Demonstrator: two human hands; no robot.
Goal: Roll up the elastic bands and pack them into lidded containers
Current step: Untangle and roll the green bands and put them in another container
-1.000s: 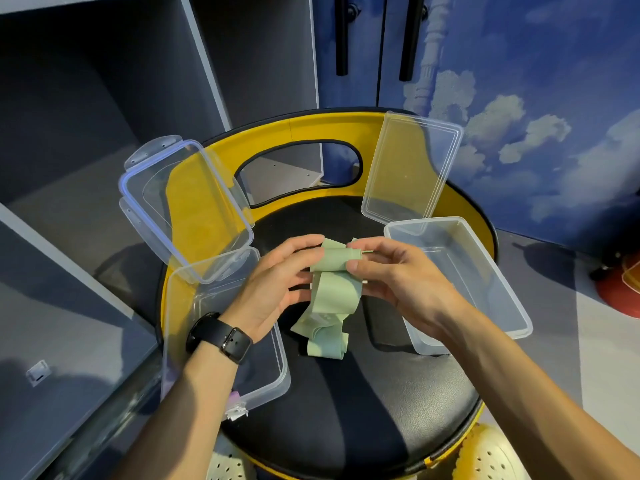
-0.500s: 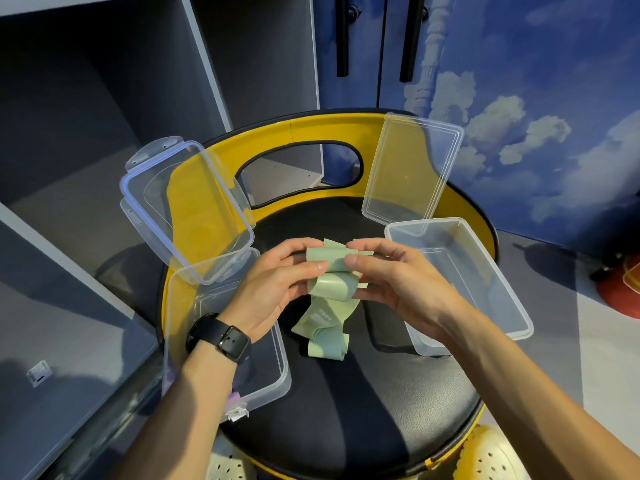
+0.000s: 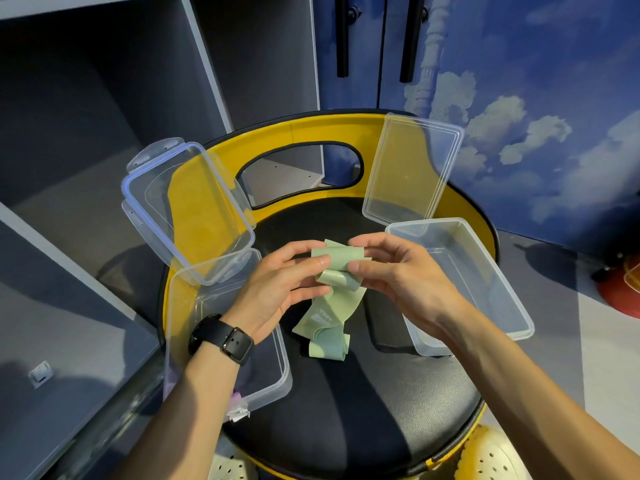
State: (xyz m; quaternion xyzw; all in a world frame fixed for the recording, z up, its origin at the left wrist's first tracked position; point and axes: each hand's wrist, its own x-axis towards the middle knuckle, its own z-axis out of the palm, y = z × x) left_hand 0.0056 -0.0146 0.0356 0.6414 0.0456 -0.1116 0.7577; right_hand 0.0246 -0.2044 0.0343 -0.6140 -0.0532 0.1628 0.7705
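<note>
A pale green elastic band (image 3: 337, 268) is partly rolled at its top end, and its loose tail (image 3: 325, 332) lies folded on the black seat. My left hand (image 3: 282, 285) pinches the roll's left side. My right hand (image 3: 398, 275) pinches its right side, thumb below and fingers above. A clear container (image 3: 485, 271) stands open on the right with its lid (image 3: 412, 171) propped behind it. Another clear container (image 3: 194, 327) sits on the left under my left forearm, its lid (image 3: 187, 209) leaning at its far end.
Everything rests on a round black seat (image 3: 363, 393) with a yellow backrest (image 3: 304, 133). Grey shelving (image 3: 86, 133) stands at the left and a blue cabinet (image 3: 377, 46) behind. Pale perforated shoes (image 3: 485, 455) show below the seat. A red object (image 3: 620, 292) sits at the right edge.
Both hands have turned the roll further, taking up more band. The hanging tail has grown shorter and has shifted a little on the seat.
</note>
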